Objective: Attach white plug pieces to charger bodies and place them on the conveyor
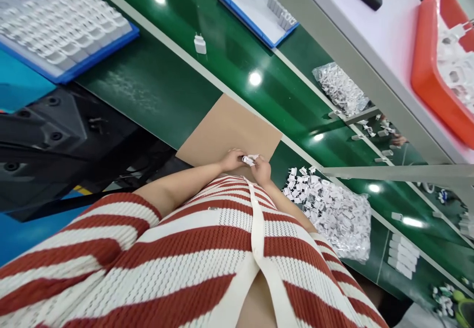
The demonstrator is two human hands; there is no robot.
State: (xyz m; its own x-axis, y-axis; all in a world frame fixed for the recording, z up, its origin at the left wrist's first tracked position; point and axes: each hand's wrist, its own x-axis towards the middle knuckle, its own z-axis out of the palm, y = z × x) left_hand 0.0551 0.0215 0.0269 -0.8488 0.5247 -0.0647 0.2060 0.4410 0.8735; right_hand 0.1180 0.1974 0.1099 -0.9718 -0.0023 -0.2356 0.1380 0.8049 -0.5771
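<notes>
Close in front of my body, my left hand (232,160) and my right hand (261,171) meet over a sheet of brown cardboard (225,125). Between their fingertips is a small white plastic charger part (249,160), pinched from both sides. Fingers cover much of it, so I cannot tell whether it is one piece or two. To the right of my right hand, loose white plug parts (299,184) spill from a clear plastic bag (344,219) full of them.
A white plug charger (200,44) stands on the green conveyor belt (237,61). Blue-edged trays (133,32) of white housings are at upper left and top. An orange bin (425,56) of white parts sits on a shelf at right. A grey metal post (392,171) crosses the right side.
</notes>
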